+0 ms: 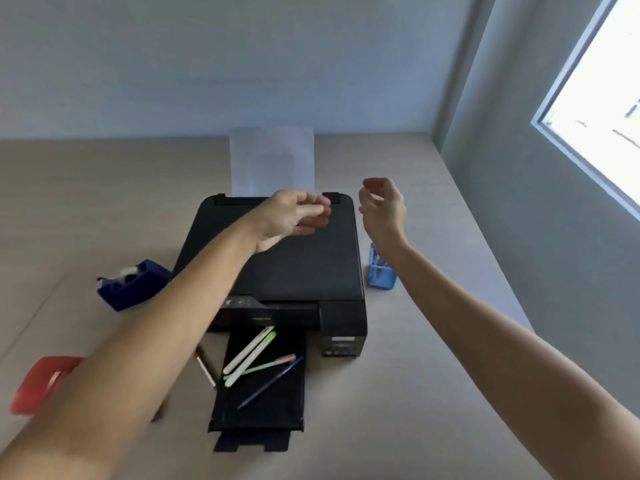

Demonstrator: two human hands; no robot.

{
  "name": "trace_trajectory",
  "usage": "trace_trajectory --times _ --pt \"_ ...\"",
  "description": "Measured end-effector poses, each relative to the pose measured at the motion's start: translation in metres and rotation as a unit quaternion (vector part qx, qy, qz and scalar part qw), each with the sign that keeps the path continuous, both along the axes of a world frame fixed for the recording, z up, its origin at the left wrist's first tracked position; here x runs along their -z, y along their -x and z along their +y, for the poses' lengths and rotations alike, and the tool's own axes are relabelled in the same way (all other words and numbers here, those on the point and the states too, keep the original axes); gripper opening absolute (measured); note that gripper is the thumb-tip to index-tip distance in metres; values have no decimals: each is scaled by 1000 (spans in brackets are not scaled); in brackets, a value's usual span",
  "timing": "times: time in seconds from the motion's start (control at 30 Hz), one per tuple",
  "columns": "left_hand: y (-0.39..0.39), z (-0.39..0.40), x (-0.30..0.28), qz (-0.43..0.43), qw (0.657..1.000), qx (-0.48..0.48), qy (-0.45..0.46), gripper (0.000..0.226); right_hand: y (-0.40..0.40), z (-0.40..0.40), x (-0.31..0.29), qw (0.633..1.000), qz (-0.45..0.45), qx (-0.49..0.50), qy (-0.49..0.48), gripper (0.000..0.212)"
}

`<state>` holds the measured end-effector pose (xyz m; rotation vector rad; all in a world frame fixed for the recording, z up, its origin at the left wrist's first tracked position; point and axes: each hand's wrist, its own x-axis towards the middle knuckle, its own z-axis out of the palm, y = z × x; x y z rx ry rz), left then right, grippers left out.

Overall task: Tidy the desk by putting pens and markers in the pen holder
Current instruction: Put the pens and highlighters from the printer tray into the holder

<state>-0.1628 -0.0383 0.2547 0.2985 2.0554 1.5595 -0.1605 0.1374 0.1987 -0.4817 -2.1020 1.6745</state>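
Several pens and markers lie on the black printer's output tray: two white markers, one with a green cap, a pale green and pink pen and a dark blue pen. A red and white pen lies on the desk just left of the tray. The blue mesh pen holder stands right of the printer, partly hidden by my right forearm. My left hand hovers over the printer lid, fingers loosely curled, holding nothing. My right hand is raised beside it, fingers apart and empty.
The black printer fills the desk's middle, with white paper standing in its rear feed. A dark blue tape dispenser sits to the left, a red object at the near left. The wall and a window are to the right.
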Motion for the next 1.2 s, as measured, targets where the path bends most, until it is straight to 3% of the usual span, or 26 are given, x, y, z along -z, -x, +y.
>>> trace_trajectory --times 0.17,0.23,0.3,0.4,0.47,0.57,0.7,0.77,0.87,1.0,1.2 --pt "-42 -126 42 -76 983 106 128 23 -67 -91 22 991 59 -74 -93 12" --pt "-60 -155 82 -113 960 160 200 24 -99 -118 52 970 83 -146 -175 8" --pt "-73 -164 124 -116 946 162 257 21 -126 -133 92 935 37 -258 -242 7" --pt "-84 -164 181 -12 936 95 338 24 -154 -153 154 842 -123 -387 -356 17" --pt "-87 -158 207 55 936 35 347 24 -165 -159 178 791 -176 -400 -428 27" --pt "-86 -151 228 112 934 -23 338 22 -172 -168 188 759 -208 -382 -485 32" --pt "-84 -146 242 154 923 -23 353 22 -183 -168 193 729 -170 -360 -556 25" --pt "-84 -147 246 155 921 -13 356 16 -190 -163 196 728 -157 -360 -562 20" --pt "-84 -152 250 199 893 33 402 24 -195 -155 191 762 -177 -360 -508 7" --pt "-88 -158 254 200 859 57 467 36 -179 -158 190 779 -181 -335 -499 28" --pt "-86 -159 244 112 923 15 369 27 -154 -177 190 757 -233 -307 -528 33"
